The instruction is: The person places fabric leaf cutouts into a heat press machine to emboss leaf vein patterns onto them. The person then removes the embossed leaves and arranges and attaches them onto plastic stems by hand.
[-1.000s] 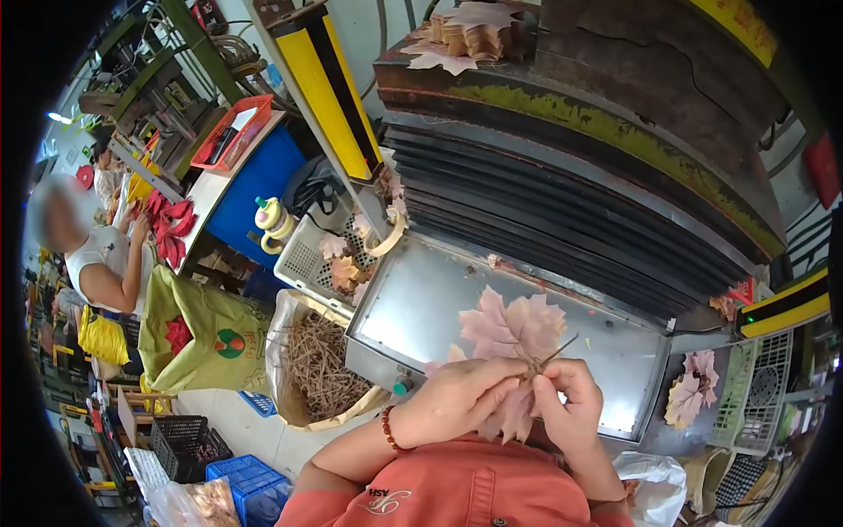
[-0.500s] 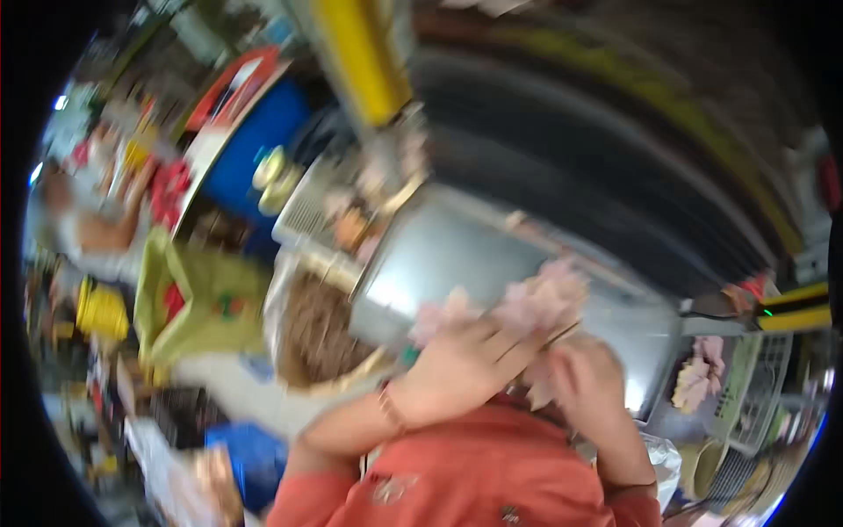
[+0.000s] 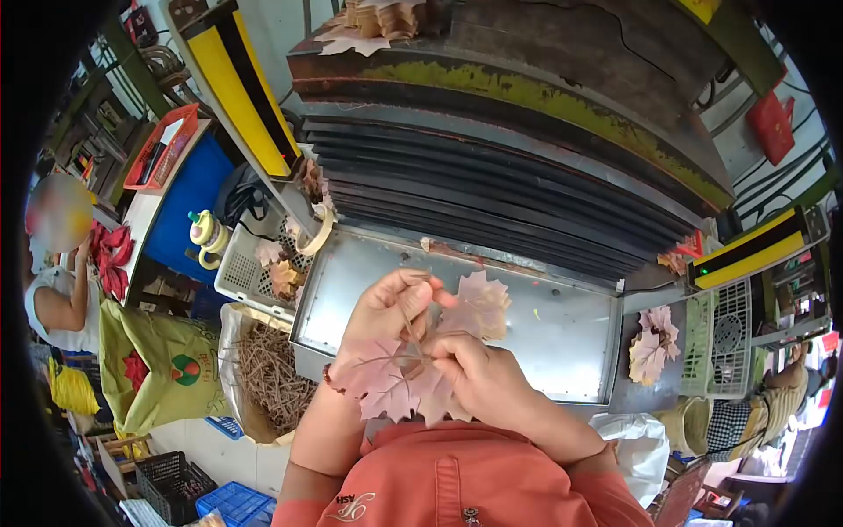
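Fingers (image 3: 411, 286) of left hand (image 3: 379, 309) and right hand (image 3: 485, 373) are pinching pink, maple-shaped, cloth-like leaves (image 3: 379, 373) by brown stems (image 3: 410, 325), hard tugging perhaps risking tears.

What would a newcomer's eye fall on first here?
Probably the pink leaves, held by left hand and right hand over the shiny metal tray. Next, perhaps, the yellow-and-black bar at upper left, then the yellow-green sack at lower left.

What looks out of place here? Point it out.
A small yellow scrap lies loose on the metal tray, apart from the held pink leaves, like a stray offcut. Above, yellow-green paint on the machine looks patchy, perhaps worn away.
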{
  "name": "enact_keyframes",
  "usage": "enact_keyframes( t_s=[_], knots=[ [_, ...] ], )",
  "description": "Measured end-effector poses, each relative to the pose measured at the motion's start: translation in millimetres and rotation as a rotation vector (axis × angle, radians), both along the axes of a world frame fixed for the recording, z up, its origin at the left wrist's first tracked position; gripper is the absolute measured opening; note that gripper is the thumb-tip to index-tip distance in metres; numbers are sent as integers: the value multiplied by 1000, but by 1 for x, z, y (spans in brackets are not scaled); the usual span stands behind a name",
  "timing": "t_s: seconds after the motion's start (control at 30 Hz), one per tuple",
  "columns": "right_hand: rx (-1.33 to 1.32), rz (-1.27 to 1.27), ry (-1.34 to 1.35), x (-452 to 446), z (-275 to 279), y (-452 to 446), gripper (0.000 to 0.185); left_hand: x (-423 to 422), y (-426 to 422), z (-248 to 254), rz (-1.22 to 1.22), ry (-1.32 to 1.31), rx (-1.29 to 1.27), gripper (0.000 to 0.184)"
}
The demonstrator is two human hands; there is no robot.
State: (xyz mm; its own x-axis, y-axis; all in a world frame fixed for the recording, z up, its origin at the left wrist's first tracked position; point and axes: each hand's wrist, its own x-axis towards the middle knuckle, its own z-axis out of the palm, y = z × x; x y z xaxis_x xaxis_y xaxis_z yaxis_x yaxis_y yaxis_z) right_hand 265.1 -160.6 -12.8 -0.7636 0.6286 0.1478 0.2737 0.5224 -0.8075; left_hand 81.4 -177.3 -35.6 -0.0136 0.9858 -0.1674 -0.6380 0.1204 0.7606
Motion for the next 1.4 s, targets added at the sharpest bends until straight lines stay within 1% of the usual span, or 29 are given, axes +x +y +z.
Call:
enact_keyframes(
  t_s=[0.07, 0.1, 0.13, 0.23, 0.27, 0.37, 0.43, 0.47, 0.53, 0.57, 0.6, 0.63, 0.73, 0.77, 0.8, 0.83, 0.9, 0.93, 0.97, 1.0, 1.03, 1.07, 1.13, 1.17, 1.2, 1.23, 1.27, 1.3, 1.4],
  knots=[
    [-94, -13, -64, 3, -10, -3, 14, 5, -6, 2, -44, -163, 52, 18],
    [-117, -35, -21, 4, -12, -4, 13, 6, -8, 4, -70, -237, 79, 18],
    [-137, -60, 25, 6, -12, -6, 12, -4, -8, -11, -124, -192, 107, 19],
    [-286, -178, 145, 11, -14, -7, 12, 10, -10, 0, -27, -392, 108, 24],
    [-356, -224, 179, 13, -16, -9, 13, 14, -12, 0, -16, -331, 116, 27],
    [-388, -243, 287, 17, -29, -10, 14, 20, -15, 2, -20, -176, 96, 35],
    [-305, -290, 280, 20, -25, -9, 14, 20, -20, 8, -54, -134, 19, 36],
    [-267, -312, 273, 21, -22, -9, 13, 18, -23, 5, -50, -102, 26, 33],
    [-112, -265, 274, 20, -18, -2, 13, 14, -25, -5, -41, -34, 46, 28],
    [-31, -241, 277, 20, -17, 1, 13, 15, -24, -3, -40, -57, 48, 26],
    [-161, -199, 308, 20, -22, -1, 12, 17, -23, 0, -41, -83, 48, 24],
    [-190, -190, 277, 23, -25, -4, 13, 20, -22, 4, -43, -110, 50, 23],
    [-253, -153, 157, 35, -23, -3, 15, 28, -22, 12, -37, -10, 28, 23],
    [-260, -161, 163, 36, -22, -2, 14, 30, -22, 14, -50, 18, 19, 24],
    [-265, -175, 171, 36, -21, -1, 13, 32, -19, 13, -55, 42, 74, 21],
    [-265, -204, 179, 38, -20, 0, 13, 35, -21, 19, -7, 141, -5, 21],
    [-142, -78, 75, 49, -12, 4, 15, 46, -30, 32, 25, 321, -130, 21],
    [-217, 22, 8, 60, -10, 2, 17, 39, -35, 23, -42, 680, 61, 21],
    [-112, 40, 45, 71, 1, 2, 16, 27, -45, 4, 8, 885, 149, 22],
    [-75, 44, 74, 80, 9, -3, 15, 15, -57, -15, 79, 1094, 223, 23],
    [-43, 66, 102, 88, 12, -7, 14, 5, -64, -34, 268, 1162, 145, 25],
    [-164, 3, 155, 103, 12, -10, 13, -23, -52, -27, 319, 652, 310, 25],
    [-379, -85, 275, 147, 9, -13, 12, -95, -27, 15, 400, -386, 555, 24],
    [-611, -286, 578, 169, 10, -17, 13, -111, -33, 28, 351, -28, 629, 23],
    [-318, -400, 772, 192, 2, -6, 12, -103, -37, 37, 443, 6, 566, 21],
    [-191, -694, 890, 206, 4, -6, 14, -91, -41, 41, 535, 45, 496, 20],
    [-61, -1008, 964, 219, 5, -6, 15, -84, -42, 36, 566, 89, 431, 22],
    [62, -1210, 1105, 233, 1, 2, 15, -76, -41, 26, 597, 132, 373, 24],
    [161, -1674, 595, 258, -28, 25, 15, -49, -42, 14, 686, 297, 140, 33]
  ],
)
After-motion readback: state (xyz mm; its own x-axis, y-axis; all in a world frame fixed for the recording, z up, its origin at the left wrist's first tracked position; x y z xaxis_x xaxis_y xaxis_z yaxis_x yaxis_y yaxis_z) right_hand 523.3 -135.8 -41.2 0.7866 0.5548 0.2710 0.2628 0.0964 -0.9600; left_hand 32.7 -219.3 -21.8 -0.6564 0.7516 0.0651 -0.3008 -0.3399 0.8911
